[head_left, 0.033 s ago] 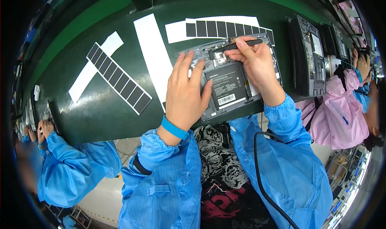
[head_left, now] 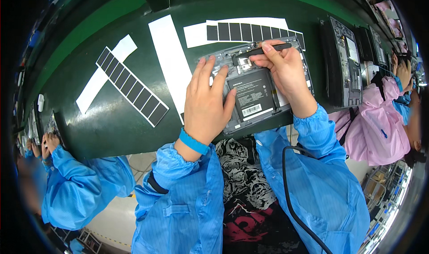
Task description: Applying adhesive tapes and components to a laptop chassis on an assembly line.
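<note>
An opened tablet-like device (head_left: 282, 110) lies before me with its inner parts showing. A black battery (head_left: 253, 93) with a white barcode label fills its lower middle. My left hand (head_left: 206, 100) rests on the device's left side, fingers spread and holding nothing. My right hand (head_left: 286, 68) pinches black tweezers (head_left: 279, 47), whose tips reach left over a small shiny part (head_left: 245, 63) above the battery. The fingers hide part of the tool and the boards beneath. A blue band (head_left: 194, 142) circles my left wrist.
Strips of black rectangular pads lie at the left (head_left: 132, 87) and behind the device (head_left: 246, 32), with a long white paper strip (head_left: 169, 44) between. More opened devices (head_left: 346, 66) stand at the right. Co-workers in blue (head_left: 85, 187) and pink (head_left: 380, 124) sit on either side.
</note>
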The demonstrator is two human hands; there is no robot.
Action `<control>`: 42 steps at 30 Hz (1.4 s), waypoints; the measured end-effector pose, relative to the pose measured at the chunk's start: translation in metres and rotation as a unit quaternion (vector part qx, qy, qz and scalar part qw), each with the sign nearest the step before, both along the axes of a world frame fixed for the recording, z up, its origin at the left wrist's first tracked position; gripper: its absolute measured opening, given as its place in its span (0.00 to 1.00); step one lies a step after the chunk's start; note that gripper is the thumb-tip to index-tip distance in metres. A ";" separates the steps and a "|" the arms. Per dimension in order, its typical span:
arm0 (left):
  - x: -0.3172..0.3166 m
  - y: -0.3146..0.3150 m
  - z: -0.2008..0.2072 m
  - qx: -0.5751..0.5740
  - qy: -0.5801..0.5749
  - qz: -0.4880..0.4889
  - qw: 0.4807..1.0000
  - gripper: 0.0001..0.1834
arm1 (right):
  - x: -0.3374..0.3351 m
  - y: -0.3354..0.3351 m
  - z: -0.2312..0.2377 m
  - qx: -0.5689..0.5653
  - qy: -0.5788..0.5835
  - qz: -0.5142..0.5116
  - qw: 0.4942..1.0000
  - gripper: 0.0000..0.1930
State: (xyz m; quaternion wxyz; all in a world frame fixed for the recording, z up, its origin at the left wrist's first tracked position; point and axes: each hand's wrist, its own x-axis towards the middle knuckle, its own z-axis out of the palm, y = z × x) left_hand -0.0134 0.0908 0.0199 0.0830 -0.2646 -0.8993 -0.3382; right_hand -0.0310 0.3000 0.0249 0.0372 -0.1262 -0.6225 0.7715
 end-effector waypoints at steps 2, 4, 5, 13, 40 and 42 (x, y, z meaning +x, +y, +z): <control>0.000 0.001 0.001 -0.010 0.001 0.001 1.000 0.25 | -0.001 0.001 -0.001 -0.001 -0.001 0.001 1.000 0.14; 0.000 0.002 0.002 -0.020 0.001 0.003 1.000 0.25 | -0.001 0.001 -0.002 -0.001 -0.002 0.002 1.000 0.14; 0.000 0.003 0.002 -0.029 0.009 0.006 1.000 0.25 | -0.001 0.001 -0.001 -0.002 -0.003 0.003 1.000 0.14; 0.001 0.018 0.008 -0.122 0.027 0.008 0.992 0.32 | -0.002 0.000 -0.002 0.001 -0.006 -0.003 1.000 0.14; 0.002 0.022 0.005 -0.154 0.051 0.019 0.987 0.36 | 0.001 -0.003 -0.001 0.030 0.010 -0.009 0.999 0.14; 0.005 0.026 0.006 -0.196 0.067 0.039 0.977 0.36 | 0.001 -0.004 -0.001 0.022 0.013 -0.010 1.000 0.14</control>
